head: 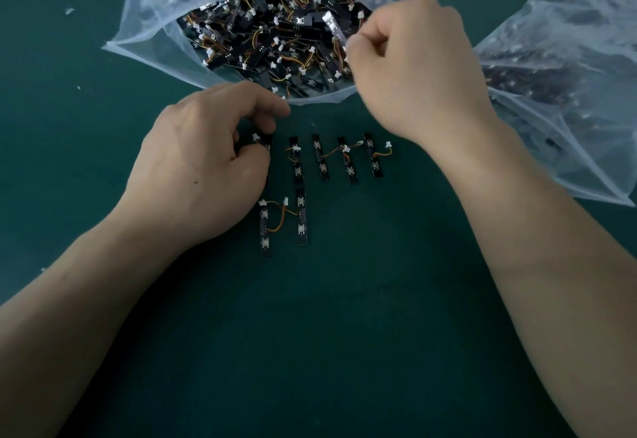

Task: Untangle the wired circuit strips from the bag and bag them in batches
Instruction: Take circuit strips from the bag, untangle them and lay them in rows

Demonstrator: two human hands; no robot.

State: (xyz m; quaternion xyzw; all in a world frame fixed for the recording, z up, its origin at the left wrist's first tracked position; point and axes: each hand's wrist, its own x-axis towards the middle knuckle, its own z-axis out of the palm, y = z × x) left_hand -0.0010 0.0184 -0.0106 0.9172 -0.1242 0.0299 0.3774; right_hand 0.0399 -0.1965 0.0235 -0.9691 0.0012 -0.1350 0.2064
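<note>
Green desk (pixel 344 351), both bare forearms reach in from the near edge.

The open bag (pixel 148 7), clear plastic, lies at the far centre with its mouth facing the person. It is packed with tangled strips (pixel 262 45): black boards, white plugs, orange and yellow wires.

The right hand (pixel 413 69) is at the right side of the bag mouth, fingers curled into a loose fist. It pinches the raised strip (pixel 332 26) between thumb and forefinger. That strip is blurred and its far end sits over the pile.

The left hand (pixel 203 162) is on the desk just in front of the bag. Its fingers are curled and the fingertips and thumb pinch the top end of the leftmost strip (pixel 267 144), which lies on the desk and is partly hidden under the hand.

Right of it is a row of four strips (pixel 320 158), laid side by side, roughly parallel, apart from each other, wires looping between some of them.

Nearer the person is a pair of strips (pixel 301 219), also parallel, their wires crossing between them.

A second bag (pixel 568 76), clear with dark contents, lies at the right edge; I cannot tell whether it is sealed.

Small white scraps (pixel 70 10) lie on the far left of the desk.
</note>
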